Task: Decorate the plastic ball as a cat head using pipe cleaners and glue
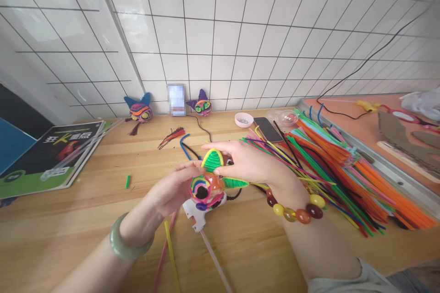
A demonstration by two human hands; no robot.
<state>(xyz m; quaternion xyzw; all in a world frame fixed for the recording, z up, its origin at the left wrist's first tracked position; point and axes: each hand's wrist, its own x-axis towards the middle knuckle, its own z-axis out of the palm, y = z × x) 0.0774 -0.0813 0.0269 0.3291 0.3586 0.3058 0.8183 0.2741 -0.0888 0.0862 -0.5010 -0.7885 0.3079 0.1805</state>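
Note:
Between my hands is a pipe-cleaner animal head (202,188), with swirled pink and blue colours, a black round eye and green ears edged in yellow. My left hand (175,183) wraps its left side. My right hand (242,160) reaches over from the right, its thumb and fingers closed around the base of the green ear (212,161). Below the head lies a white glue gun (195,217) with a clear glue stick (215,258) sticking out of it, partly hidden by the head. Yellow and pink pipe cleaners (172,256) lie left of the stick.
Many coloured pipe cleaners (343,174) spread over the right side. Two finished animal heads, one blue-eared (139,107) and one purple-eared (201,103), stand by the tiled wall near a lit phone (176,100). A pink bowl (244,120), dark phone (268,129) and books (51,155) lie around.

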